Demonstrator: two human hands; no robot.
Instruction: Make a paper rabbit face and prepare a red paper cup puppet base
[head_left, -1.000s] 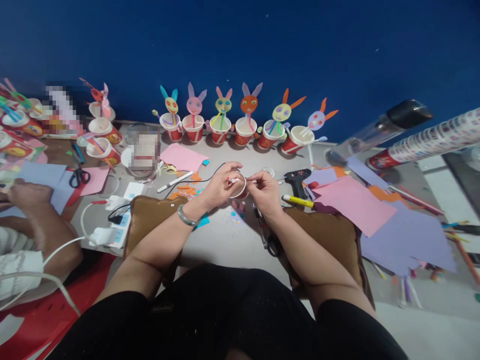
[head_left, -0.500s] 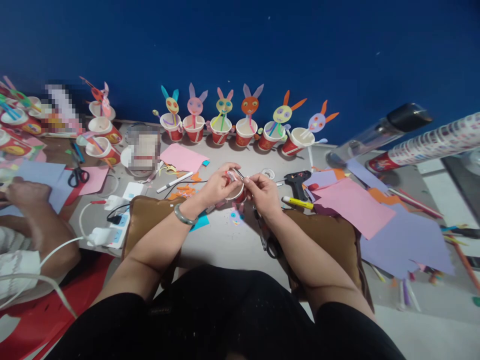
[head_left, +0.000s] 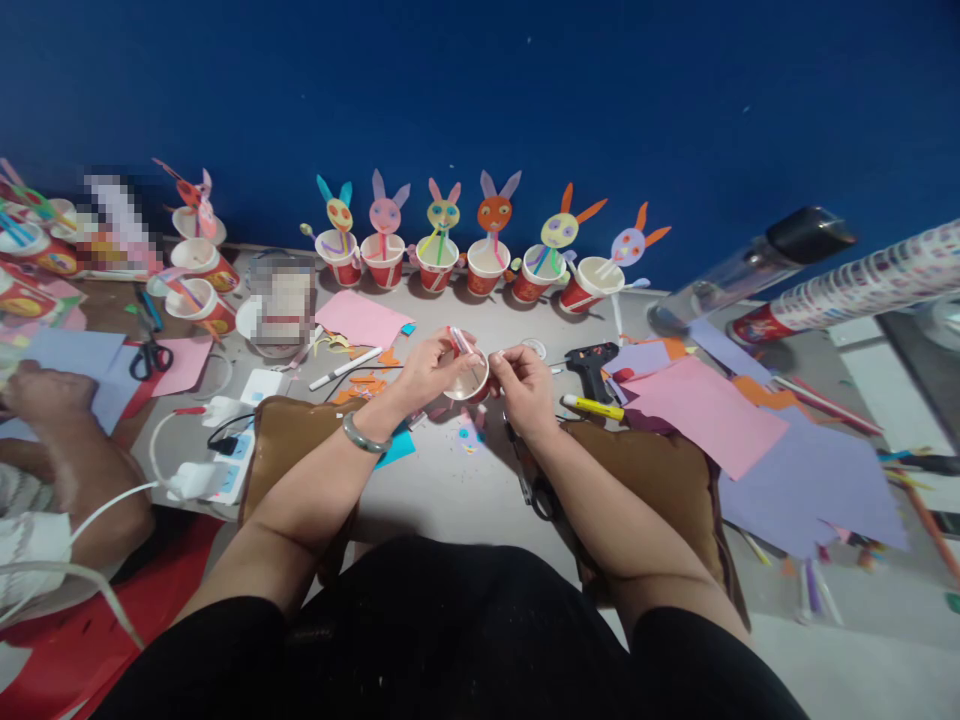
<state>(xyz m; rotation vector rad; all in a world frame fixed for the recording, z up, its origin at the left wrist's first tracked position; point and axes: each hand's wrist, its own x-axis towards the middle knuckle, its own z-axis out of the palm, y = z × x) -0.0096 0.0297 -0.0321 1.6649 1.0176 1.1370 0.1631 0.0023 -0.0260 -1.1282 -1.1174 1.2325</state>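
My left hand (head_left: pixel 435 372), a grey-green bangle at its wrist, is closed on the far left side of a white-lined red paper cup (head_left: pixel 468 383), thumb over the rim. A small red-and-white piece (head_left: pixel 459 341) sticks up between its fingers; I cannot tell what it is. My right hand (head_left: pixel 523 385) pinches at the cup's right rim, and whatever is between its fingertips is too small to name. Just below the cup lies a lilac paper face (head_left: pixel 469 434) with blue eyes. Scissors (head_left: pixel 541 500) lie beneath my right forearm.
Several red cups with paper rabbits (head_left: pixel 487 262) line the blue wall. On the right are a glue gun (head_left: pixel 591 368), a yellow cutter (head_left: pixel 592 406) and purple paper (head_left: pixel 810 490). A power strip (head_left: pixel 238 462) is at left, near another person's hand (head_left: pixel 49 395).
My right fingers have shifted slightly off the dark thin item seen between my hands, which no longer shows there. More of the cup's inside is visible. The red-and-white piece stands more upright.
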